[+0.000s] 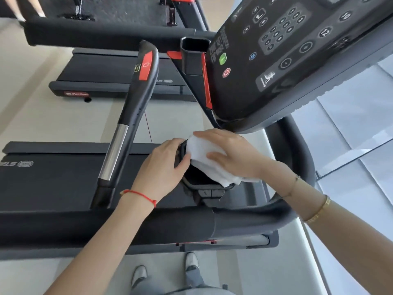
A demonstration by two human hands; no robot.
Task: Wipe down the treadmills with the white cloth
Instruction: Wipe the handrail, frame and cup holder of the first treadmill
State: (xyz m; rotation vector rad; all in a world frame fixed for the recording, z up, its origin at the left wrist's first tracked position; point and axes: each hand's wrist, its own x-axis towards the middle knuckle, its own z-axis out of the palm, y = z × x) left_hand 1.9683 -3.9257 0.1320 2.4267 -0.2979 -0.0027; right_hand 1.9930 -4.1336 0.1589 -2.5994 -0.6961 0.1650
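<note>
- Below the console (287, 60), on the near treadmill (53, 184): white cloth (204, 154) draped over a small black control pod (204, 184).
- Right hand (229, 154): fingers flat, pressing the cloth down onto the pod.
- Left hand (165, 165): fingers curled round the pod's left edge, gripping it.
- Second treadmill (114, 75) behind, well apart.

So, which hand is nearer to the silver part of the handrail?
Left. The left hand grips the black holder's edge, just right of the silver part. The right hand lies farther right, pressing the cloth.
</note>
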